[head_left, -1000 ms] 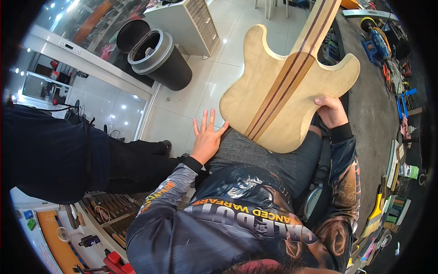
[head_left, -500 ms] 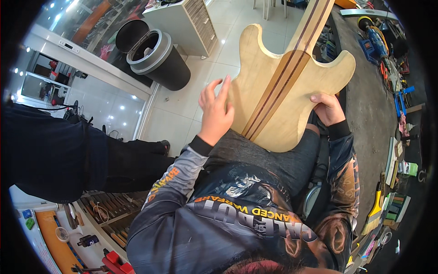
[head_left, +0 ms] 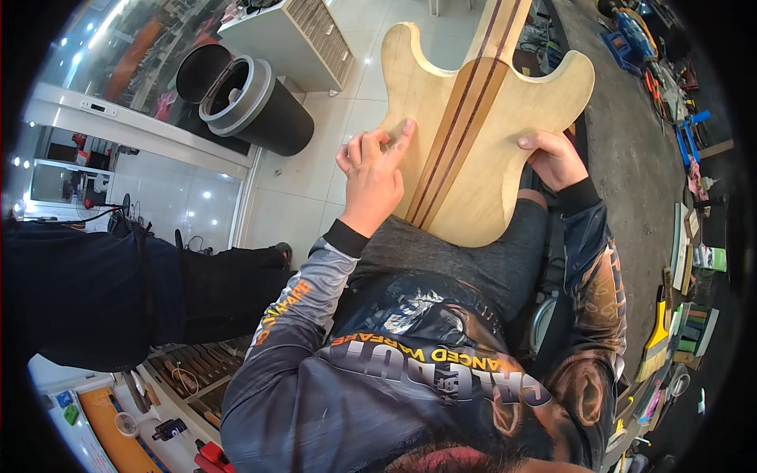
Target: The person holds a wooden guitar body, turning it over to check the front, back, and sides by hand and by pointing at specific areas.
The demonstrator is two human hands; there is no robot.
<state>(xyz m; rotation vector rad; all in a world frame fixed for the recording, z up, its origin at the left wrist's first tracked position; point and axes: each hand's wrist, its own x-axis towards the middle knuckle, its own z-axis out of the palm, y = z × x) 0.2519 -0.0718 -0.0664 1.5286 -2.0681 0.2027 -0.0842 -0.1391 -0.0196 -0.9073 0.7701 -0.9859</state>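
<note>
An unpainted electric guitar body in pale wood rests on my lap, back side toward me. A brown, dark-striped neck strip runs up its middle and out of view at the top. My right hand grips the body at its right waist, thumb on the face and fingers hidden behind the edge. At the left side my left hand lies with its index fingertip on the wood. Its other fingers are bent and apart, holding nothing.
A grey workbench runs along the right, with a wide yellow-handled brush and blue clamp. Black bin, lid raised, stands at left. Another person in dark clothes is at the left; a tool drawer sits below.
My left index finger has come from just off the guitar's left edge onto its wooden surface. The right hand keeps its grip. The whole view has shifted slightly.
</note>
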